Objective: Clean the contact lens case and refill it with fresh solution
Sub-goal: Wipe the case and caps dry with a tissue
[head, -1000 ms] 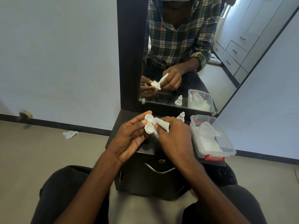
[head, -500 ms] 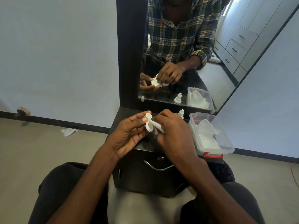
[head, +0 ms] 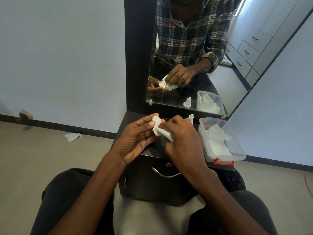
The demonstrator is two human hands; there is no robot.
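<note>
My left hand (head: 137,138) pinches a white contact lens case (head: 156,123) between thumb and fingers above the black cabinet top (head: 152,150). My right hand (head: 183,141) grips a twisted white tissue (head: 166,134) and presses its end into the case. A small white solution bottle (head: 190,118) stands upright on the cabinet just behind my right hand, partly hidden by it.
A clear plastic box (head: 237,150) with a red clasp holds white tissues at the cabinet's right edge. A mirror (head: 194,53) leans behind the cabinet and reflects my hands. A crumpled tissue (head: 72,136) lies on the floor at left. The cabinet drawer handle (head: 165,173) faces me.
My right hand closed tighter over the tissue and pushed it into the case; earlier the tissue stuck out longer. Both hands rose slightly in the view.
</note>
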